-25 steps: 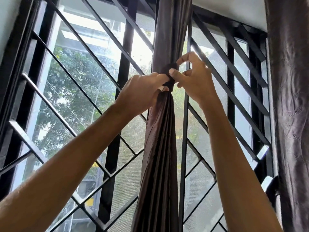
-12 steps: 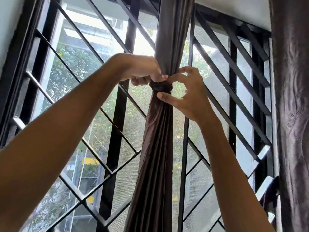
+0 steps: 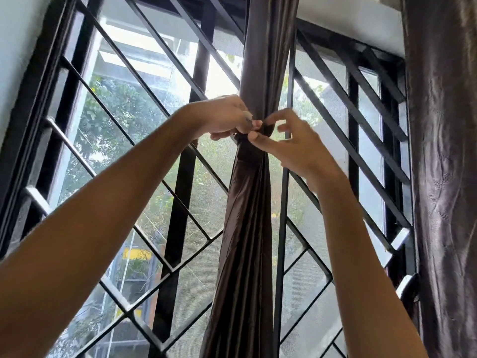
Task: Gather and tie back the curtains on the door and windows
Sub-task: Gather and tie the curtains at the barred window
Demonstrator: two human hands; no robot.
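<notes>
At the left edge a pale wall meets the window, which has a black metal grille of slanted bars with mesh behind it. The left hand reaches up from the lower left, and its thumb and forefinger pinch the dark tie band. A small white bit shows at its fingertips, but I cannot tell what it is. The gathered curtain, brown and shiny, hangs at the middle of the window as one narrow bundle, and the band wraps around it. The right hand pinches the same band from the other side, its other fingers loosely curled. At the right edge of the window a second curtain hangs loose.
</notes>
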